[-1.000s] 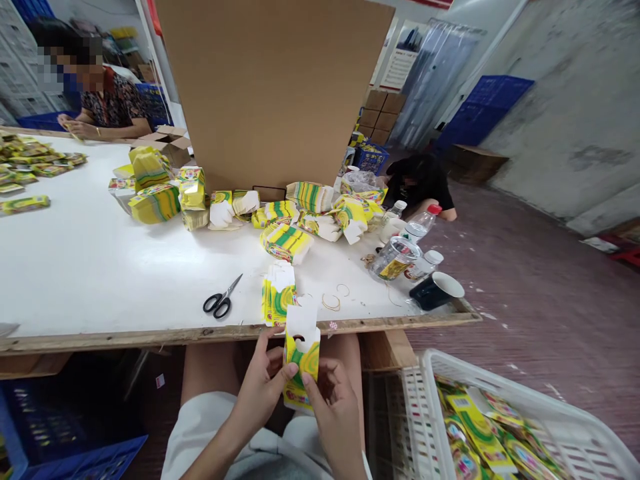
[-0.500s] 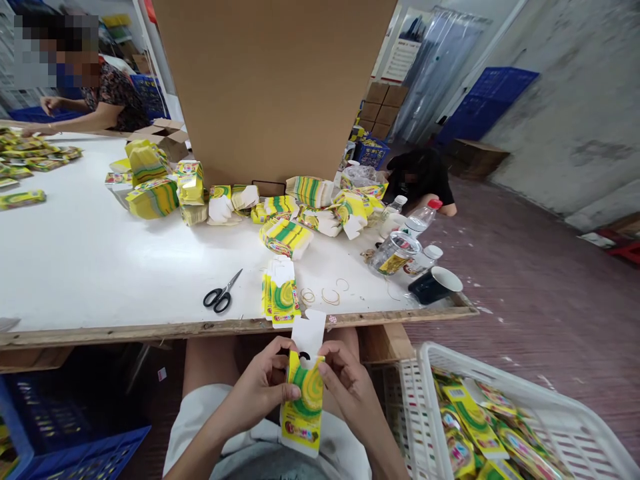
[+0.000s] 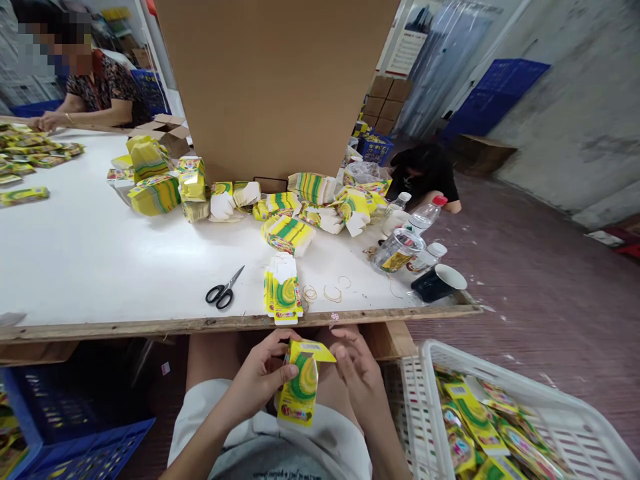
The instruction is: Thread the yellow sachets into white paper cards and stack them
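Observation:
Over my lap, my left hand [image 3: 267, 373] grips a small yellow and green carton [image 3: 300, 387] by its left side, thumb on the front. The carton's top flap is folded forward and sticks out to the right. At that flap's tip is my right hand [image 3: 357, 373], its thumb and forefinger closed in on the corner. Whether anything is inside the carton cannot be seen. On the table edge in front lies a short stack of flat cartons [image 3: 286, 293]. Black-handled scissors [image 3: 223, 291] rest left of it, and rubber bands [image 3: 332, 293] lie to its right.
Bundles of flat cartons [image 3: 287, 233] line the back of the white table [image 3: 165, 273] before a tall cardboard sheet [image 3: 270, 87]. Bottles and a dark cup [image 3: 437, 283] stand at right. A white basket [image 3: 423, 400] holds filled packs. A co-worker [image 3: 107, 93] sits far left.
The carton's upright white flap has been folded down toward me, showing its yellow printed side. My right hand has shifted from the carton's side to the flap's tip.

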`<state>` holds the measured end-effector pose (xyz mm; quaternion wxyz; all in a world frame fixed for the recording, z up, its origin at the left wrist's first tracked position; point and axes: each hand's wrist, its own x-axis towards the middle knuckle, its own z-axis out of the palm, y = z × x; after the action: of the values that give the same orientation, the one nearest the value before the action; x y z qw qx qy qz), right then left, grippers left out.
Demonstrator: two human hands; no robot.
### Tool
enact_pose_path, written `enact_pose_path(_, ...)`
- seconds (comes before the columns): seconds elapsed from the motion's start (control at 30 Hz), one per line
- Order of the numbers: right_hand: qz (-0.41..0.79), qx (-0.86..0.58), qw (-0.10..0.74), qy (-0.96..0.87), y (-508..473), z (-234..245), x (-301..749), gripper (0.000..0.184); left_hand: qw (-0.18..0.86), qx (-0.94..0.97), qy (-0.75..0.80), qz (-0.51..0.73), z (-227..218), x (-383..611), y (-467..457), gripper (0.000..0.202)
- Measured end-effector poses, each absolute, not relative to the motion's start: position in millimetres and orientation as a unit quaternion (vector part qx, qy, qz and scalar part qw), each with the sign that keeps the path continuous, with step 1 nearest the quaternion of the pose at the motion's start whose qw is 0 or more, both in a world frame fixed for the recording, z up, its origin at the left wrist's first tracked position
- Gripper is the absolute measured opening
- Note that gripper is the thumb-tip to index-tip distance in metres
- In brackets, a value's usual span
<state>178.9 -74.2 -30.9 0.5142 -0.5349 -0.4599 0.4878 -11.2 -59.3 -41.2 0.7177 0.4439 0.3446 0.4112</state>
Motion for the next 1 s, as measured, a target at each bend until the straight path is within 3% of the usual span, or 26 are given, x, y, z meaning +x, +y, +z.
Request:
enact_pose_path(0.1,0.553,-0.528,0.420,-0.488,-74.2,-26.3,176.4,0.044,0.670,0.493,0.364,0.419,-39.5,-10.0,-60.0,0.027)
enact_pose_path(0.17,0.537,-0.541,0.392,-0.515,-73.6,-24.4,173.0,0.043,0.660,0.511,0.362,0.415,-38.7,-10.9,-60.4,0.026)
enact_pose_path(0.3,0.473,-0.573,0.401,-0.536,-71.5,-26.1,165.6,0.030,0.689,0.491,0.349,0.402,-38.8,-12.6,-61.5,0.035)
enact_pose_path(0.5,0.449,-0.592,0.390,-0.544,-74.0,-37.7,158.9,0.035,0.689,0.486,0.347,0.410,-37.9,-10.8,-62.1,0.035)
enact_pose_path(0.83,0.438,-0.561,0.466,-0.526,-77.0,-34.7,169.4,0.030,0.714,0.446,0.347,0.414,-38.8,3.7,-61.0,0.037)
enact_pose_path(0.9,0.374,-0.602,0.485,-0.513,-85.5,-30.2,186.7,0.026,0.677,0.501,0.350,0.410,-42.5,13.0,-56.7,0.036)
enact_pose_path(1.0,0.114,-0.707,0.466,-0.520,-106.8,-12.7,235.4,0.024,0.511,0.629,0.404,0.424,-55.3,15.1,-38.3,0.055)
